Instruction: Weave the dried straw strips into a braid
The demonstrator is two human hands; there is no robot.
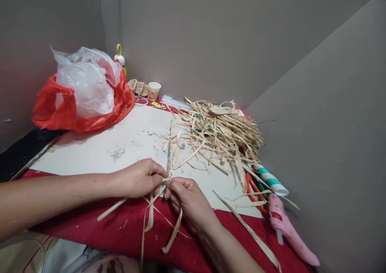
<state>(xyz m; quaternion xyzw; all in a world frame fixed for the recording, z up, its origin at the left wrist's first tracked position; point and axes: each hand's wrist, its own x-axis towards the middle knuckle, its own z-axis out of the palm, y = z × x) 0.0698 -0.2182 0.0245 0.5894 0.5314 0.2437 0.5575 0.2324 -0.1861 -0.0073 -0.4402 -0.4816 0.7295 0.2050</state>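
Near the front edge of a white board (135,124), my two hands meet over a small braid of dry straw strips (150,218). My left hand (140,178) pinches the strips from the left, its thumb and index finger pressed together. From the right, my right hand (187,198) is closed on the same strips, its fingertips almost touching the left ones. Loose strip ends hang below both hands over the red cloth. A thin twisted straw cord (171,144) runs away from the fingertips up the board. The exact crossing of strips is partly hidden by my fingers.
A heap of dry straw (229,130) covers the board's right side. Beside it lie orange-handled scissors (251,188), a green-striped roll (273,180) and a pink glue gun (289,232). At the back left stand a red plastic bag (60,108), a woven straw piece (138,87) and a paper cup (154,91).
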